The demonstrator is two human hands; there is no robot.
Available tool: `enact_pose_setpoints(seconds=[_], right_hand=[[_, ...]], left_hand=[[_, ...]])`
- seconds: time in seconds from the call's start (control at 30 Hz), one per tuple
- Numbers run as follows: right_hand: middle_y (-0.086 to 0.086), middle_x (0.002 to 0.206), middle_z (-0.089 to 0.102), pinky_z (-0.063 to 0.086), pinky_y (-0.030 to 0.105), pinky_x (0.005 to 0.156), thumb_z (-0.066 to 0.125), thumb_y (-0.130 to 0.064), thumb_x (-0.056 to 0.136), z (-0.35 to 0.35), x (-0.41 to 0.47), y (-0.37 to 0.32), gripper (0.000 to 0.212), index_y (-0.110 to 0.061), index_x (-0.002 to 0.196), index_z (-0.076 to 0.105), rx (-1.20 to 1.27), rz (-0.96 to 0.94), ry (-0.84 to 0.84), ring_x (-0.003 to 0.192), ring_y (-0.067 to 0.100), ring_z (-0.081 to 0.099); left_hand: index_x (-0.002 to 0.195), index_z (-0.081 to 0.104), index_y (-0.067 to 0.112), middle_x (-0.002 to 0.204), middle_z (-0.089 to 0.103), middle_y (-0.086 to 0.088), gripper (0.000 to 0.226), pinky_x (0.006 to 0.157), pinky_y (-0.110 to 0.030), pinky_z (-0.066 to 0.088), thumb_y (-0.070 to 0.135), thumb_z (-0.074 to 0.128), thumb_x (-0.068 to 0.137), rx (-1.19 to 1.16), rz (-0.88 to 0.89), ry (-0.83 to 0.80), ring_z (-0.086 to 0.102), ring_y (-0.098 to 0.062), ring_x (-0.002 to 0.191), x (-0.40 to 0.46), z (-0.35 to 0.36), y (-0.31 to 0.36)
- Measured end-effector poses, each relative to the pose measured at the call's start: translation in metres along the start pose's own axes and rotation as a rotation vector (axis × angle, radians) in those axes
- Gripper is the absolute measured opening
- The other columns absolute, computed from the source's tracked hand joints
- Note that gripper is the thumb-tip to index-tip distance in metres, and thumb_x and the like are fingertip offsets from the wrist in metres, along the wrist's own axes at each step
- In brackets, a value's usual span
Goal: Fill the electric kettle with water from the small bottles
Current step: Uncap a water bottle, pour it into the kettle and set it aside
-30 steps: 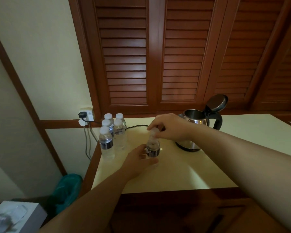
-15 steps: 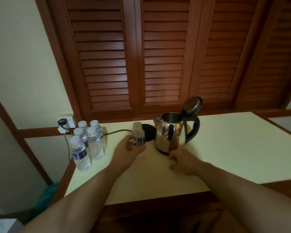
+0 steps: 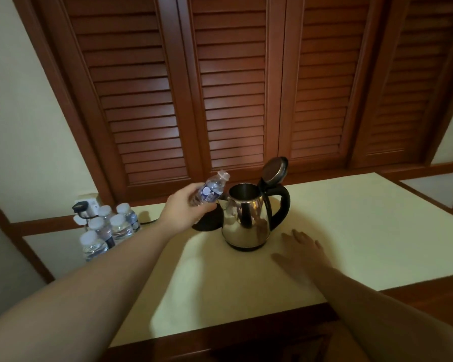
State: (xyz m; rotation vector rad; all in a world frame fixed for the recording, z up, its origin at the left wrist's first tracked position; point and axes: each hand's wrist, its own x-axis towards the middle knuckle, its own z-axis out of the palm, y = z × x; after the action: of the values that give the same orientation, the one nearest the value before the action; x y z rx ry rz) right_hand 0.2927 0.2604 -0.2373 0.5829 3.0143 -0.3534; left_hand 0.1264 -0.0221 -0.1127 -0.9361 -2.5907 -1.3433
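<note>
A steel electric kettle (image 3: 247, 220) with a black handle stands on the pale tabletop (image 3: 351, 218), its lid (image 3: 273, 169) swung up and open. My left hand (image 3: 183, 207) grips a small uncapped water bottle (image 3: 211, 190), lifted off the table and tilted with its mouth pointing up and right, just left of the kettle's rim. My right hand (image 3: 302, 248) lies flat on the table to the right of the kettle's base, fingers spread, holding nothing. Several capped small bottles (image 3: 107, 228) stand clustered at the table's left edge.
The kettle's round black power base (image 3: 205, 223) sits behind my left hand, its cord running left to a wall socket (image 3: 85, 205). Brown louvred doors (image 3: 220, 87) rise behind the table. The table's wooden front edge (image 3: 246, 333) is near me.
My left hand has raised the bottle off the table and tipped it toward the kettle's opening. My right hand moved right and flattened on the tabletop. The camera view shifted slightly.
</note>
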Motion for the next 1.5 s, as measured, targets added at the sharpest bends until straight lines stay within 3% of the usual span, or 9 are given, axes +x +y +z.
enact_pose_setpoints(seconds=[0.07, 0.2, 0.4, 0.6, 0.8, 1.0, 1.5], right_hand=[[0.001, 0.173, -0.008, -0.001, 0.050, 0.127, 0.015, -0.082, 0.092, 0.004, 0.001, 0.007, 0.088, -0.033, 0.165, 0.001, -0.047, -0.013, -0.043, 0.159, 0.023, -0.007], [0.000, 0.172, -0.014, -0.007, 0.050, 0.127, -0.007, -0.087, 0.074, 0.008, 0.001, 0.009, 0.105, -0.034, 0.164, -0.005, -0.063, -0.016, -0.038, 0.158, 0.021, -0.013], [0.000, 0.172, -0.013, -0.006, 0.049, 0.127, 0.007, -0.080, 0.093, 0.010, 0.002, 0.010, 0.086, -0.034, 0.164, -0.004, -0.099, -0.022, -0.037, 0.158, 0.020, -0.013], [-0.001, 0.172, -0.011, -0.005, 0.049, 0.127, -0.007, -0.086, 0.077, 0.011, 0.002, 0.011, 0.102, -0.034, 0.164, -0.003, -0.083, -0.029, -0.032, 0.159, 0.020, -0.011], [-0.001, 0.173, -0.011, -0.005, 0.049, 0.127, 0.006, -0.081, 0.091, 0.011, 0.002, 0.013, 0.088, -0.033, 0.164, -0.003, -0.094, -0.032, -0.028, 0.159, 0.020, -0.011], [-0.003, 0.173, -0.009, -0.004, 0.048, 0.128, -0.005, -0.086, 0.079, 0.012, 0.002, 0.013, 0.099, -0.035, 0.164, -0.002, -0.083, -0.026, -0.023, 0.159, 0.019, -0.010], [-0.003, 0.173, -0.007, -0.002, 0.049, 0.128, 0.008, -0.084, 0.090, 0.014, 0.006, 0.015, 0.089, -0.035, 0.164, 0.000, -0.073, -0.027, -0.003, 0.159, 0.018, -0.007]], left_hand=[[0.129, 0.066, 0.037, 0.113, 0.072, 0.020, 0.055, 0.084, -0.017, 0.047, 0.041, 0.087, 0.079, 0.086, 0.024, -0.025, 0.066, 0.001, 0.102, 0.009, -0.003, 0.000], [0.141, 0.060, 0.032, 0.122, 0.066, 0.005, 0.069, 0.098, -0.036, 0.049, 0.051, 0.084, 0.079, 0.278, 0.071, -0.073, 0.060, -0.016, 0.113, 0.025, -0.011, 0.000], [0.147, 0.055, 0.034, 0.107, 0.053, 0.002, 0.074, 0.100, -0.039, 0.044, 0.052, 0.083, 0.081, 0.458, 0.107, -0.120, 0.053, -0.022, 0.110, 0.042, -0.022, 0.010], [0.146, 0.054, 0.040, 0.101, 0.049, 0.009, 0.074, 0.100, -0.047, 0.047, 0.056, 0.082, 0.079, 0.563, 0.142, -0.182, 0.049, -0.020, 0.108, 0.054, -0.030, 0.016], [0.146, 0.054, 0.038, 0.097, 0.046, 0.013, 0.073, 0.098, -0.050, 0.048, 0.054, 0.081, 0.081, 0.596, 0.158, -0.199, 0.049, -0.020, 0.107, 0.057, -0.034, 0.021], [0.145, 0.055, 0.039, 0.101, 0.050, 0.006, 0.071, 0.096, -0.050, 0.048, 0.054, 0.081, 0.081, 0.602, 0.185, -0.199, 0.050, -0.021, 0.107, 0.060, -0.038, 0.024], [0.146, 0.052, 0.042, 0.113, 0.051, 0.005, 0.071, 0.102, -0.051, 0.045, 0.057, 0.079, 0.082, 0.724, 0.175, -0.237, 0.050, -0.025, 0.119, 0.063, -0.045, 0.041]])
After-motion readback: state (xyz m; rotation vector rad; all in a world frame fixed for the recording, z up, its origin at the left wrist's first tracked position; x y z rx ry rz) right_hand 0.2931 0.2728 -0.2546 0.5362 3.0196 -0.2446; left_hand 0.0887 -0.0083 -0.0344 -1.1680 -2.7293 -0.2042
